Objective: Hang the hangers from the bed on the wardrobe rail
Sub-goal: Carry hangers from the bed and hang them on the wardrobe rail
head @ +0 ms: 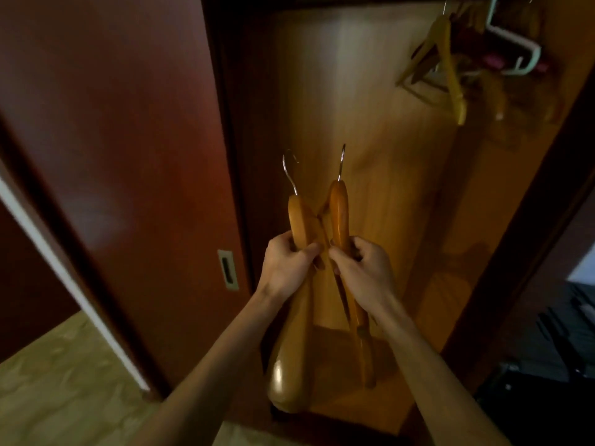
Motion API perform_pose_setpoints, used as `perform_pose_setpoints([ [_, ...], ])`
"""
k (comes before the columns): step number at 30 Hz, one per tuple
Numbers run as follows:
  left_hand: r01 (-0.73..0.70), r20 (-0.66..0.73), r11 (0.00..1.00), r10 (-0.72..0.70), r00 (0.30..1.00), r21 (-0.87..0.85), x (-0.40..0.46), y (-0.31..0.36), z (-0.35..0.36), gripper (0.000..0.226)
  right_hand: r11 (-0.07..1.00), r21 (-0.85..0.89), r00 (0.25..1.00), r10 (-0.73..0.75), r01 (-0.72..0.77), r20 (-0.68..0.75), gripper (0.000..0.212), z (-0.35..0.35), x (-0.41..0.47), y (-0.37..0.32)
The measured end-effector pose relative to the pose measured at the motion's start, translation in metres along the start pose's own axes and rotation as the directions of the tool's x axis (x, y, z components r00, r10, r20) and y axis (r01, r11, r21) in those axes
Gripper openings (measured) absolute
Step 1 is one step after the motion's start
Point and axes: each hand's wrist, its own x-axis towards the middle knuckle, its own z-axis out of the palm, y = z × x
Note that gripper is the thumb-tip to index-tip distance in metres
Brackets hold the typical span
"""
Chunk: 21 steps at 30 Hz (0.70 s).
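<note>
I hold two wooden hangers with metal hooks upright in front of the open wardrobe. My left hand [285, 263] grips the left hanger [297, 217] just below its neck. My right hand [363, 268] grips the right hanger [338, 207] the same way. Their lower arms cross and hang down between my forearms. Both hooks point up, well below the top of the wardrobe. The rail itself is hidden above the frame's top edge. Several wooden hangers [446, 59] hang at the upper right inside the wardrobe.
The wardrobe's sliding door [112, 140] stands to the left, with a recessed handle [228, 269]. A white plastic hanger [512, 37] hangs at the top right. The wardrobe floor [396, 391] lies below. Dark objects [553, 342] sit low on the right.
</note>
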Motion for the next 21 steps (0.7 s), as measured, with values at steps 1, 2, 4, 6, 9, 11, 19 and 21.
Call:
perform_pose_setpoints([
  [1, -0.015, 0.002, 1.000, 0.015, 1.000, -0.005, 0.024, 0.007, 0.000, 0.017, 1.000, 0.003, 1.000, -0.015, 0.015, -0.008, 0.018, -0.002, 0.023, -0.006],
  [2, -0.025, 0.002, 1.000, 0.025, 1.000, -0.014, 0.046, 0.015, 0.000, 0.016, 1.000, -0.002, 1.000, -0.026, 0.025, -0.017, 0.018, -0.004, 0.044, -0.011],
  [4, -0.044, 0.009, 0.998, 0.044, 0.999, -0.035, 0.087, 0.032, 0.001, 0.014, 0.999, -0.009, 0.999, -0.039, 0.038, -0.035, 0.018, -0.008, 0.083, -0.023],
  [6, -0.078, 0.020, 0.995, 0.079, 0.997, -0.067, 0.126, 0.052, 0.003, 0.013, 0.998, -0.012, 0.996, -0.059, 0.058, -0.062, 0.015, -0.013, 0.119, -0.038],
  [9, -0.127, 0.026, 0.987, 0.130, 0.991, -0.099, 0.174, 0.080, 0.006, 0.016, 0.995, -0.053, 0.988, -0.086, 0.080, -0.127, 0.015, -0.022, 0.161, -0.063],
  [11, -0.141, 0.016, 0.983, 0.144, 0.989, -0.114, 0.203, 0.099, 0.010, 0.019, 0.991, -0.064, 0.975, -0.125, 0.115, -0.182, 0.019, -0.028, 0.185, -0.082],
  [19, -0.084, 0.124, 0.976, 0.110, 0.986, -0.199, 0.299, 0.165, 0.030, 0.019, 0.955, -0.208, 0.882, -0.279, 0.212, -0.380, 0.023, -0.060, 0.265, -0.156],
  [21, -0.074, 0.178, 0.977, 0.111, 0.978, -0.199, 0.317, 0.178, 0.034, 0.015, 0.955, -0.222, 0.877, -0.271, 0.195, -0.397, 0.025, -0.070, 0.279, -0.169],
])
